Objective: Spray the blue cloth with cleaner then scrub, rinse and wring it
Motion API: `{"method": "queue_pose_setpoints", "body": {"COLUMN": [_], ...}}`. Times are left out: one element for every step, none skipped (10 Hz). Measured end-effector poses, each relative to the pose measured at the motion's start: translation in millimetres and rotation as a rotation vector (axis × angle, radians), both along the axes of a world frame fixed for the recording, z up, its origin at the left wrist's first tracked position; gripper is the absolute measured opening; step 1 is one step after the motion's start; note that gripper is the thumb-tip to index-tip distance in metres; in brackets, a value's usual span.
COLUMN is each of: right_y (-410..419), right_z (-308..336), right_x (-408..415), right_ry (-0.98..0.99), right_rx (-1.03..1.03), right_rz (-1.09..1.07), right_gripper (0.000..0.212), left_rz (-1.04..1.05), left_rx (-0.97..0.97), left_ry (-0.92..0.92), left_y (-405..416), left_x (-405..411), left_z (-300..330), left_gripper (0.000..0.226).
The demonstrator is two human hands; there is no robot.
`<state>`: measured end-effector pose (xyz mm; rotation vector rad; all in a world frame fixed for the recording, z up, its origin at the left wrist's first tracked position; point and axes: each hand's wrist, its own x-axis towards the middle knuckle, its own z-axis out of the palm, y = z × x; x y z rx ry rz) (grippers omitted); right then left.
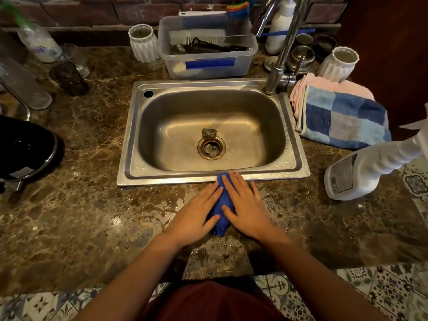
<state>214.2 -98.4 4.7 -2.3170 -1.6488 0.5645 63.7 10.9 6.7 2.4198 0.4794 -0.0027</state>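
The blue cloth [221, 205] lies bunched into a narrow roll on the wet marble counter, its far end touching the front rim of the steel sink [129, 144]. My left hand [196, 216] presses flat on the cloth's left side with fingers spread. On the cloth's right side my right hand [245, 205] lies flat, its fingers reaching the sink rim. Most of the cloth is hidden under both palms. The white spray bottle of cleaner [361, 172] stands at the right on the counter, untouched.
A chrome faucet [281, 56] rises at the sink's back right. A checked blue towel [342, 119] over a pink one lies to the right. A clear plastic tub [208, 63] with brushes, white vases, glass bottles and a black pot [25, 149] ring the sink.
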Motion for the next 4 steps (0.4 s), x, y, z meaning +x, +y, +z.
{"method": "queue_pose_setpoints", "body": {"right_y": [-7, -4, -2, -18], "right_z": [-6, -1, 3, 10], "right_x": [-3, 1, 3, -12], "right_ry": [-0.053, -0.056, -0.062, -0.042], "right_rx": [-0.043, -0.084, -0.121, -0.111], "right_rz": [0.026, 0.029, -0.005, -0.052], "right_gripper": [0.071, 0.07, 0.069, 0.067], "left_rz": [-0.048, -0.04, -0.036, 0.072], "left_rx": [0.103, 0.226, 0.226, 0.085], "left_ry": [0.079, 0.141, 0.142, 0.099], "left_y": [-6, -5, -3, -15], "left_x": [-5, 0, 2, -14], "left_z": [-5, -3, 0, 10], "left_gripper": [0.07, 0.071, 0.07, 0.062]}}
